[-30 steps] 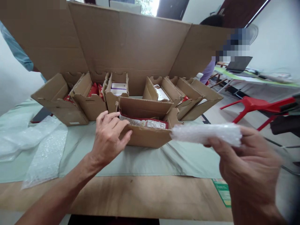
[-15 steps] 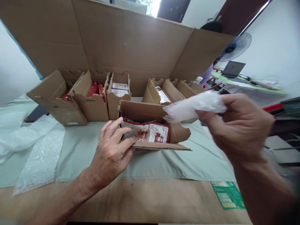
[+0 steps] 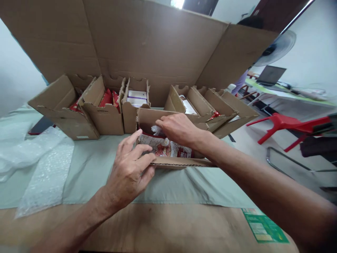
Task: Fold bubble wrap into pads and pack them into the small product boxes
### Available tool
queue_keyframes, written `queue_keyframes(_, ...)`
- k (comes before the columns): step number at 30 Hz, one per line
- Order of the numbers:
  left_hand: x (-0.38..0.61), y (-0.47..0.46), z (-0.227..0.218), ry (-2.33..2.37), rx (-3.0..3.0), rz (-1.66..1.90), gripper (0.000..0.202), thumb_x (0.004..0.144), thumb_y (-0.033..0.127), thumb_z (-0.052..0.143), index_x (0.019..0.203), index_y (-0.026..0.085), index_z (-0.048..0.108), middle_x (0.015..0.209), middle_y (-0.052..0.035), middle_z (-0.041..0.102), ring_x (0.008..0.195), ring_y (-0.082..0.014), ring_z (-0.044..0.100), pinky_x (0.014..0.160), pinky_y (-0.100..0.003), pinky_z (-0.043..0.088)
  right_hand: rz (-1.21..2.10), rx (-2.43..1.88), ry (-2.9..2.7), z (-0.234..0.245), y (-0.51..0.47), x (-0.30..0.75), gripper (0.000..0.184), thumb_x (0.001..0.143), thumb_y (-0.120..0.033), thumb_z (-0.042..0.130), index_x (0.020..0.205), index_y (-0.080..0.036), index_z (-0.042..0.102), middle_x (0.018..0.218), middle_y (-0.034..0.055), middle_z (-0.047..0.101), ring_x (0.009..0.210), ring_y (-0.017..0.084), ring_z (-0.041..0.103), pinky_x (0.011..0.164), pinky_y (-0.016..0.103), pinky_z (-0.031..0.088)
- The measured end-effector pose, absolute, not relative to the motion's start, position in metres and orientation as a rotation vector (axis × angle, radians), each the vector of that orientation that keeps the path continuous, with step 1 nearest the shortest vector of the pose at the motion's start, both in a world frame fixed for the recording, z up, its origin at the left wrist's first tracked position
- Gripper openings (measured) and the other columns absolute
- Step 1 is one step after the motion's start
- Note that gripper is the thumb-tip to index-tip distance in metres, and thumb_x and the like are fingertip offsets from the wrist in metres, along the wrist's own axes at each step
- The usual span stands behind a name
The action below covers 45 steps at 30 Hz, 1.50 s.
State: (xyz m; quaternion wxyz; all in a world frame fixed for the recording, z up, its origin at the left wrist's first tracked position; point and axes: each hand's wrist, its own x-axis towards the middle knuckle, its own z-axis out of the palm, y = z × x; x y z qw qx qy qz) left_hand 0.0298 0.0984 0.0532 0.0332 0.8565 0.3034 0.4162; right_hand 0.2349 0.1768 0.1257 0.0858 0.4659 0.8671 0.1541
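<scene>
A small open cardboard box sits on the pale green cloth in front of me. A red and white printed packet lies inside it. My left hand grips the box's near left corner, fingers curled on its edge. My right hand reaches into the box from the right and presses a wad of white bubble wrap down behind the packet. Only a small bit of the wrap shows under my fingers.
A row of several small open boxes with red and white goods stands behind, against a large unfolded cardboard sheet. Loose bubble wrap lies at the left. A red chair, a fan and a laptop are at the right.
My right hand has come down from mid-air at the right and pushed the bubble wrap into the front box. My left hand stays on the box's left corner.
</scene>
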Motion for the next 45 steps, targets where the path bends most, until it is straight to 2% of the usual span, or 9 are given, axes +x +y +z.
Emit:
queue_keyframes(7, 0.032, 0.103, 0.051, 0.922, 2.590, 1.310, 0.018, 0.085, 0.009, 0.061, 0.096, 0.021, 0.070, 0.104, -0.0079, 0.073, 0.143, -0.0383, 0.044, 0.107, -0.059, 0.043, -0.352, 1.417, 2.660, 0.126, 0.199, 0.240, 0.032, 0.084, -0.004, 0.057, 0.101, -0.021, 0.078, 0.089, 0.0010, 0.079, 0.075, 0.014, 0.068, 0.063, 0.023, 0.042)
queue_keyframes(12, 0.033, 0.105, 0.052, 0.924, 2.600, 1.327, 0.014, 0.087, 0.010, 0.061, 0.094, 0.019, 0.068, 0.102, -0.0080, 0.073, 0.141, -0.0381, 0.047, 0.107, -0.058, 0.044, -0.439, 1.481, 2.798, 0.131, 0.183, 0.251, 0.033, 0.090, -0.005, 0.050, 0.104, -0.017, 0.077, 0.095, 0.0020, 0.079, 0.080, 0.014, 0.069, 0.073, 0.024, 0.048)
queue_keyframes(15, 0.031, 0.103, 0.056, 0.909, 2.605, 1.338, 0.013, 0.088, 0.011, 0.062, 0.097, 0.019, 0.068, 0.111, -0.0093, 0.071, 0.140, -0.0371, 0.048, 0.110, -0.058, 0.043, -0.297, 1.921, 2.938, 0.141, 0.147, 0.273, 0.023, 0.093, -0.016, 0.056, 0.101, -0.018, 0.078, 0.098, 0.0027, 0.079, 0.087, 0.017, 0.071, 0.081, 0.028, 0.050)
queue_keyframes(19, 0.020, 0.096, 0.057, 0.987, 2.435, 1.586, 0.040, 0.089, 0.015, 0.065, 0.128, 0.018, 0.060, 0.144, -0.0162, 0.055, 0.138, -0.0315, 0.051, 0.115, -0.052, 0.043, -0.022, 2.814, 2.944, 0.127, 0.078, 0.325, 0.017, 0.093, -0.030, 0.066, 0.101, -0.020, 0.078, 0.100, 0.0060, 0.079, 0.090, 0.018, 0.071, 0.085, 0.033, 0.053)
queue_keyframes(22, 0.012, 0.099, 0.042, 1.090, 2.223, 1.647, 0.063, 0.087, 0.020, 0.068, 0.146, 0.022, 0.047, 0.152, -0.0152, 0.048, 0.141, -0.0306, 0.048, 0.118, -0.052, 0.040, -0.274, 3.230, 2.778, 0.084, 0.038, 0.354, 0.022, 0.087, -0.036, 0.072, 0.102, -0.020, 0.077, 0.094, 0.0064, 0.077, 0.086, 0.019, 0.070, 0.081, 0.034, 0.055)
queue_keyframes(26, 0.016, 0.118, 0.014, 1.088, 1.748, 1.351, 0.085, 0.084, 0.032, 0.071, 0.157, 0.019, 0.029, 0.159, -0.0201, 0.039, 0.141, -0.0342, 0.047, 0.115, -0.056, 0.041, -0.937, 2.989, 2.700, 0.027, 0.032, 0.345, 0.049, 0.082, -0.043, 0.075, 0.125, -0.020, 0.066, 0.118, 0.0112, 0.073, 0.104, 0.025, 0.069, 0.085, 0.040, 0.056)
queue_keyframes(30, 0.034, 0.129, 0.005, 0.936, 1.465, 1.168, 0.082, 0.079, 0.040, 0.073, 0.150, 0.016, 0.038, 0.144, -0.0173, 0.057, 0.130, -0.0333, 0.056, 0.112, -0.051, 0.044, -1.253, 2.861, 2.856, 0.010, 0.061, 0.313, 0.059, 0.082, -0.054, 0.073, 0.129, -0.021, 0.061, 0.129, 0.0122, 0.069, 0.110, 0.028, 0.067, 0.091, 0.042, 0.055)
queue_keyframes(36, 0.042, 0.093, 0.005, 0.932, 1.480, 1.215, 0.079, 0.078, 0.041, 0.076, 0.146, 0.017, 0.044, 0.138, -0.0136, 0.063, 0.131, -0.0324, 0.057, 0.116, -0.047, 0.041, -1.085, 3.099, 2.876, -0.006, 0.035, 0.291, 0.051, 0.085, -0.058, 0.070, 0.117, -0.019, 0.069, 0.119, 0.0128, 0.074, 0.114, 0.034, 0.066, 0.101, 0.048, 0.051)
queue_keyframes(45, -0.061, 0.035, 0.001, 1.278, 1.385, 1.320, 0.055, 0.073, 0.046, 0.084, 0.117, 0.018, 0.067, 0.112, -0.0096, 0.074, 0.118, -0.0344, 0.065, 0.115, -0.050, 0.044, -1.271, 2.645, 3.167, 0.022, 0.005, 0.207, 0.061, 0.089, -0.045, 0.071, 0.144, -0.023, 0.055, 0.137, 0.0111, 0.066, 0.124, 0.032, 0.062, 0.107, 0.048, 0.050)
